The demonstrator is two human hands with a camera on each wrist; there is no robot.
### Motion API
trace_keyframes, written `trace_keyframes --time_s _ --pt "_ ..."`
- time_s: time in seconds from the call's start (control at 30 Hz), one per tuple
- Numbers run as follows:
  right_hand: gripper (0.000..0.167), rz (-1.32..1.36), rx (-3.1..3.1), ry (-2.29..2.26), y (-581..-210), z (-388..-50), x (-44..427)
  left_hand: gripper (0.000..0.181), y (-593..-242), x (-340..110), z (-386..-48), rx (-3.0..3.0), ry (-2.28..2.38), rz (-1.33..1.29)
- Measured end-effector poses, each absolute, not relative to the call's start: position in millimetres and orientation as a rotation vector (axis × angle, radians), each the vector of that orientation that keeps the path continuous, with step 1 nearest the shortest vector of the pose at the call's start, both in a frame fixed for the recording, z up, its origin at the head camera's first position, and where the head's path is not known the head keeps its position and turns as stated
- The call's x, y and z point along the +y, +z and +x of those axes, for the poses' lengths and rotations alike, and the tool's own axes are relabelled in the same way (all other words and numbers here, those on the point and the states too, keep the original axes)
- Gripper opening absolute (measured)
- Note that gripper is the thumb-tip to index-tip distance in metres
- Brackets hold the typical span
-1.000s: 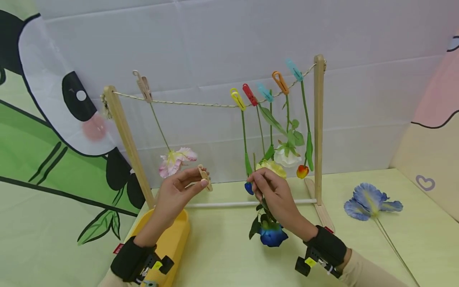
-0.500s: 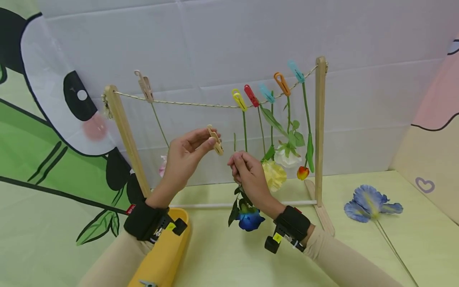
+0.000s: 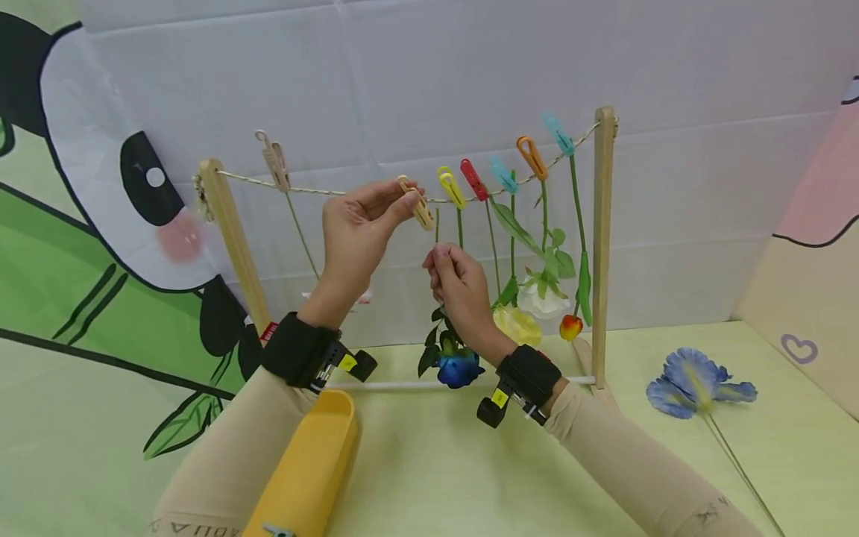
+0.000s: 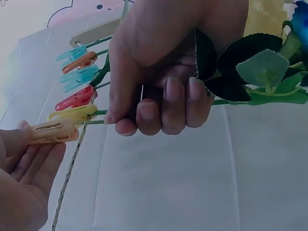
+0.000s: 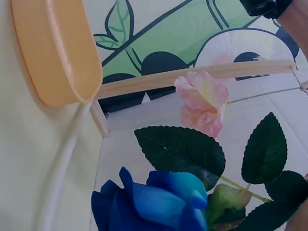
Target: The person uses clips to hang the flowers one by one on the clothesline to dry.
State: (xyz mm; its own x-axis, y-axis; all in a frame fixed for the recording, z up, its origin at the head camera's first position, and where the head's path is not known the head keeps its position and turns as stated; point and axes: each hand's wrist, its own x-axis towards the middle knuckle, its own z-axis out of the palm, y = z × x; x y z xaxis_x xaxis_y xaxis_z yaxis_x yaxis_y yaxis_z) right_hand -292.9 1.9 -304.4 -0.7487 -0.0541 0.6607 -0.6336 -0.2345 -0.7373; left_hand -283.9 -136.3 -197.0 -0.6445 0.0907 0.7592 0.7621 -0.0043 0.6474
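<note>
My left hand (image 3: 362, 231) pinches a beige clothespin (image 3: 417, 205) between thumb and fingers, right at the cord (image 3: 376, 195) in the head view. Just below and right of it, my right hand (image 3: 459, 291) grips the stem of a blue rose (image 3: 459, 367), which hangs head down with dark leaves. The stem's tip (image 4: 94, 122) sticks up past the right fingers, close to the clothespin's end in the left wrist view; I cannot tell whether they touch. A yellow clothespin (image 3: 452, 186) on the cord sits directly to the right, with another stem beneath it.
Red (image 3: 473, 180), orange (image 3: 532, 156) and blue clothespins hold more hanging flowers toward the right wooden post (image 3: 604, 246). A pink flower (image 5: 204, 103) hangs at left. Below stands a yellow bin (image 3: 305, 462); a blue iris-like flower (image 3: 698, 380) lies on the table at right.
Both hands have risen toward the cord and come closer together, the left carrying the clothespin rightward, the right bringing the blue rose up and a little left.
</note>
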Motion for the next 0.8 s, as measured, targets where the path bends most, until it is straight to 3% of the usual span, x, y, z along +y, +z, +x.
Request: trace_keyframes --time_s 0.8 --pt "0.036 0.737 -1.728 1.947 -292 -316 6 0.022 -170 -120 -316 -1.857 -1.898 -0.694"
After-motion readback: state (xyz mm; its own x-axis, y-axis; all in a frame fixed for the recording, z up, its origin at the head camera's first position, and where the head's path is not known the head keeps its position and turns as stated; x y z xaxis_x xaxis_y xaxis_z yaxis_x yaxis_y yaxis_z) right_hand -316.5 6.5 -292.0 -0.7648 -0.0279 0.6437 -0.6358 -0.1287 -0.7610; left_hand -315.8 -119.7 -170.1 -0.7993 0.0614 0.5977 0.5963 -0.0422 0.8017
